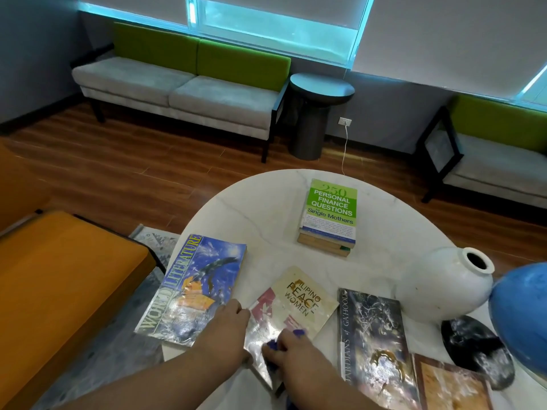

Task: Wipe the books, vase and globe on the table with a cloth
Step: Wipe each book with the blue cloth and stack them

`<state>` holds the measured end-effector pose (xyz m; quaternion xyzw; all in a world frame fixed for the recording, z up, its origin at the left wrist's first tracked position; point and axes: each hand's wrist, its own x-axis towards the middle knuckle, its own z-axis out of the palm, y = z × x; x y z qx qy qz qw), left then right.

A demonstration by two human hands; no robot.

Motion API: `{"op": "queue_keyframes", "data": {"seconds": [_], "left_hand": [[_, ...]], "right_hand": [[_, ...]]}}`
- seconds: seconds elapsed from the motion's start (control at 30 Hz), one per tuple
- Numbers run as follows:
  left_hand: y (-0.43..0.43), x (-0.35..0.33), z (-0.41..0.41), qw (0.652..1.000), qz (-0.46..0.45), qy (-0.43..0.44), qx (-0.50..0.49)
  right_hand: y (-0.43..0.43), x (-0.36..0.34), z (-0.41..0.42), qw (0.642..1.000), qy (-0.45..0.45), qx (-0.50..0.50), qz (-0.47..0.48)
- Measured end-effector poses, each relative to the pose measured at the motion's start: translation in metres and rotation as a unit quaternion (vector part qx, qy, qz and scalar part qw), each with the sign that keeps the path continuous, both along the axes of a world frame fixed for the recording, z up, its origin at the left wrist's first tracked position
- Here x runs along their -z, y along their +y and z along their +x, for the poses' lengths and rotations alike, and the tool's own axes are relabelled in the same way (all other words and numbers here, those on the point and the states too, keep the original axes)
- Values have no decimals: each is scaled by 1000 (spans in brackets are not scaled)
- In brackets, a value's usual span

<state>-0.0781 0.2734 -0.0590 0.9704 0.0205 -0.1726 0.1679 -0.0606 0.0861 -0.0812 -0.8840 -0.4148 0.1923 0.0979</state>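
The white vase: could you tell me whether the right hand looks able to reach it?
Probably yes: the vase stands right of the right hand, which grips the cloth; only a flat dark book lies between them.

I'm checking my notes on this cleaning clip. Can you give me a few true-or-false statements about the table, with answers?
1. The right hand holds a blue cloth on the Filipino Peace Women book. True.
2. The personal finance book lies alone, directly on the white table. False: it tops a small stack of books.
3. The World Literature book lies left of the Filipino Peace Women book. True.
4. The globe is green. False: it is blue.
5. The left hand holds the white vase. False: it rests at the Filipino Peace Women book's left edge; nothing touches the vase.
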Motion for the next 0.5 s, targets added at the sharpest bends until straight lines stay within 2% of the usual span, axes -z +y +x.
{"op": "queue_keyframes", "data": {"seconds": [0.13,0.27,0.37,0.43,0.5], "left_hand": [[-1,0,1,1000,0,3,4],[-1,0,0,1000,10,5,6],[-1,-1,1,1000,17,-4,13],[-1,-1,1,1000,13,-8,11],[-2,-2,0,1000,11,-7,9]], "right_hand": [[-7,0,2,993,-49,-104,-8],[4,-6,5,1000,-16,7,-15],[9,-10,-4,999,23,-18,-27],[0,-15,-4,999,32,-20,-3],[-11,-15,5,999,18,38,-1]]}}
